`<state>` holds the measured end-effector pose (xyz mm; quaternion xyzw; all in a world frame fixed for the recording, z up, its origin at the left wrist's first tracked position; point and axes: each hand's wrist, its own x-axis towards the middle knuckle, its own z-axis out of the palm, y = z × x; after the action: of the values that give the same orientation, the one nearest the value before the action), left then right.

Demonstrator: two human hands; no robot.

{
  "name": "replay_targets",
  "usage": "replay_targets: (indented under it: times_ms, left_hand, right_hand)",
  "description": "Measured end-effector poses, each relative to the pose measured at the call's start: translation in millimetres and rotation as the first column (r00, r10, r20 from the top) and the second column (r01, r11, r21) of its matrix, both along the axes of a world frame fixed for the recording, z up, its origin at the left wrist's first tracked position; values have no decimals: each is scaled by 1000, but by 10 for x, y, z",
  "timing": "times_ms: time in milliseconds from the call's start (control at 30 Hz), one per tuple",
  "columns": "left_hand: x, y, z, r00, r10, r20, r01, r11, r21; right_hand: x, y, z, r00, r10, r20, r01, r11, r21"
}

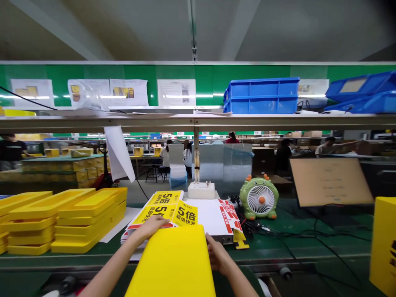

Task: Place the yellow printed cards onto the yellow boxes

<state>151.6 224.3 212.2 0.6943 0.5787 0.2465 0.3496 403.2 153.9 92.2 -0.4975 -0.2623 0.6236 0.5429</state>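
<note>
A large plain yellow box (173,264) fills the near middle of the view, close to my body. My left hand (155,225) is at its far left corner, partly hidden by the box, with the fingertips over the printed sheets. On the right side, my right hand (217,252) grips the box's edge, its thumb near the top and its other fingers mostly out of sight. Just beyond the box lie yellow printed sheets (187,214) with black lettering, on a stack of white and red sheets (208,210).
Stacked yellow box trays (89,220) stand at left on the green bench. A green fan (261,198), black cables (287,235) and a cardboard-covered panel (332,181) are at right. Another yellow box (383,243) stands at the right edge. Blue bins (261,95) sit on the overhead shelf.
</note>
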Motion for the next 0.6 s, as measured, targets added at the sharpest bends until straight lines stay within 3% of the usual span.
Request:
replay_targets:
  times_ms: [100, 200, 267, 400, 500, 600]
  left_hand:
    - [213, 209, 21, 990, -87, -109, 82, 995, -50]
    - [399, 265, 88, 967, -124, -221, 119, 992, -36]
    - [503, 218, 168, 953, -119, -279, 145, 987, 75]
    - [729, -78, 383, 931, -204, -302, 305, 890, 338]
    - [928, -378, 519, 908, -339, -247, 415, 813, 409]
    - [1086, -595, 589, 899, -399, -178, 435, 782, 446]
  right_hand:
    - [-50, 142, -196, 989, -75, -127, 78, 997, 18]
    - [-106, 277, -180, 955, -157, -252, 186, 978, 95]
    - [-127, 309, -97, 919, -191, -346, 265, 948, 179]
    - [-115, 214, 234, 849, -225, -477, 405, 858, 315]
    - [-115, 62, 577, 839, -201, -506, 439, 799, 410]
    - [-154, -116, 879, 846, -175, -503, 445, 751, 487]
